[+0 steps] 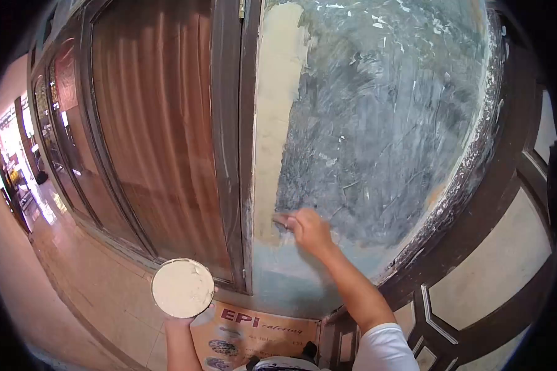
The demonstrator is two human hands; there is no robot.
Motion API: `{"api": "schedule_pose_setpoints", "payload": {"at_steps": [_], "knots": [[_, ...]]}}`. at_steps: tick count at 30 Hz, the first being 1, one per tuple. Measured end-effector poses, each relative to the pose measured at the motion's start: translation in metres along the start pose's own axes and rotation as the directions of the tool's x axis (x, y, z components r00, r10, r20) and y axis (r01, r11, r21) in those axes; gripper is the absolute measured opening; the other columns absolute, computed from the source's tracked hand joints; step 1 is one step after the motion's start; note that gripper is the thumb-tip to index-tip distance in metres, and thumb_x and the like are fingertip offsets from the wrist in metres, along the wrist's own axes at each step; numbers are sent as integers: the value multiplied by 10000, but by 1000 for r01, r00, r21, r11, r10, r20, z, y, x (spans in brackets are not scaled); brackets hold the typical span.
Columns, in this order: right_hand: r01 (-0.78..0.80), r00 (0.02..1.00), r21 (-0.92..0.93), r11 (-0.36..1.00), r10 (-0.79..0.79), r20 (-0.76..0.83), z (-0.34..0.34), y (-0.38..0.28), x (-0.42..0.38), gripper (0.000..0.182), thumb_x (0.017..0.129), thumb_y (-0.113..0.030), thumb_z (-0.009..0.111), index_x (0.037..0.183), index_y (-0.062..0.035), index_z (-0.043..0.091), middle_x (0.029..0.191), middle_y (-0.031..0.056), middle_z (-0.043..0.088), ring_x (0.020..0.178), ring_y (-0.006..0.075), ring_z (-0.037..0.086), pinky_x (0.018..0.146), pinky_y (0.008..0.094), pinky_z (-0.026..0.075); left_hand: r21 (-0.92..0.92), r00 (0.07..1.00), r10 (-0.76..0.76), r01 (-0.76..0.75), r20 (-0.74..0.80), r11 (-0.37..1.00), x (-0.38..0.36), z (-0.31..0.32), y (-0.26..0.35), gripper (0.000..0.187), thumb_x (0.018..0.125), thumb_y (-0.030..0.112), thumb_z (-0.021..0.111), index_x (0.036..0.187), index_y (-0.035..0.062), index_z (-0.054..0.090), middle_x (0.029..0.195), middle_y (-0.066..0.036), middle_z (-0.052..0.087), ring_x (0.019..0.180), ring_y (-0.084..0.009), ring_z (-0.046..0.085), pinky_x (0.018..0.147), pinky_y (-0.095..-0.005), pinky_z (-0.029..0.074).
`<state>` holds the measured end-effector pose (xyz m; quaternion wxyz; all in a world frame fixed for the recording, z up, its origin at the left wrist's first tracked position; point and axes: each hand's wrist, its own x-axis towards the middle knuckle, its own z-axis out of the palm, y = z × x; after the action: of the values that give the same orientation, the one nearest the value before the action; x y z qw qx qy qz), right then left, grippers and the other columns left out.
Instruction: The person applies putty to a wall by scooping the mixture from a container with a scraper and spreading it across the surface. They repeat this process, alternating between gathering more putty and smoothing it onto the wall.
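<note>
My right hand is closed around a small putty knife, most of which my fingers hide. Its edge meets the wall at the lower part of a cream putty strip that runs down beside the door frame. To the right of the strip, the wall is grey and streaky with pale flecks. Low on the left, my left hand supports a round tub of cream putty from below. The putty's surface faces up and looks uneven on its right side.
A dark wooden frame with glass and a brown curtain stands left of the wall. Dark panelled woodwork borders the right. On the floor lies a printed orange banner. Bright light enters at far left.
</note>
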<state>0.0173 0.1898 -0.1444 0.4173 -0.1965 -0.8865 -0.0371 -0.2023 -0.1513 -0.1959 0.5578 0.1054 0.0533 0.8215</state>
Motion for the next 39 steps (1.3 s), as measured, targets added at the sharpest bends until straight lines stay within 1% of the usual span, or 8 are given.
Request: {"api": "schedule_pose_setpoints", "payload": {"at_steps": [4,6,11,16,21,28,34,39], "knots": [[172,898,-234,957,-55,436,69,1,-64,157,985,-225,625,1026,-119,734,976,80,705,951,302,694,748,492,571,67,998,20,-24,56,997,4,-2,-3,1014,864,903,455,1521,131,501,1442,-269,582,1147,-662,586,708,-748,579],[-59,958,-201,978,112,266,49,11,-16,160,1001,-195,585,1023,-105,716,1013,110,688,1010,325,671,762,496,559,-114,951,192,-224,-244,968,5,6,-11,1028,869,892,465,1550,123,459,1486,-250,555,1177,-680,561,739,-767,563],[88,973,26,996,-80,-216,-15,-4,25,144,984,-182,613,1001,-88,720,981,108,694,929,327,678,700,483,561,-33,997,10,-7,78,999,-4,-41,5,969,855,878,521,1506,160,522,1455,-246,582,1190,-674,551,813,-760,566],[175,840,-161,971,-62,538,76,-2,-66,153,977,-184,616,1044,-110,731,1091,100,702,1012,308,673,731,486,569,-4,988,-5,5,154,1000,-18,-15,4,1011,847,913,470,1516,157,508,1466,-229,578,1162,-655,576,827,-794,544],[-72,985,47,996,79,-155,-44,-1,52,133,959,-172,672,1050,-85,717,1069,98,702,1005,316,662,770,443,558,137,994,94,-101,51,985,-27,-43,17,964,880,900,428,1521,185,512,1518,-207,544,1223,-563,599,899,-830,498],[184,882,-117,976,-111,458,61,-4,-59,98,928,-173,709,995,-101,709,946,86,688,957,294,674,755,455,559,-86,996,15,-8,83,996,-17,-24,4,1038,834,922,480,1521,145,499,1481,-240,556,1139,-703,550,762,-770,564],[-56,958,92,994,80,-276,-53,-22,53,125,962,-203,673,990,-99,736,910,89,665,909,308,670,694,460,551,-15,1000,10,-10,16,1000,-6,-14,-3,1023,846,911,480,1497,122,522,1409,-273,597,1079,-675,592,731,-714,591],[126,986,7,992,-126,105,72,12,-70,106,946,-175,692,1003,-102,744,932,106,688,865,313,676,683,464,548,-80,998,-9,14,65,997,-1,-24,-4,1015,849,893,507,1540,150,484,1484,-249,549,1177,-706,536,742,-768,570]]}}
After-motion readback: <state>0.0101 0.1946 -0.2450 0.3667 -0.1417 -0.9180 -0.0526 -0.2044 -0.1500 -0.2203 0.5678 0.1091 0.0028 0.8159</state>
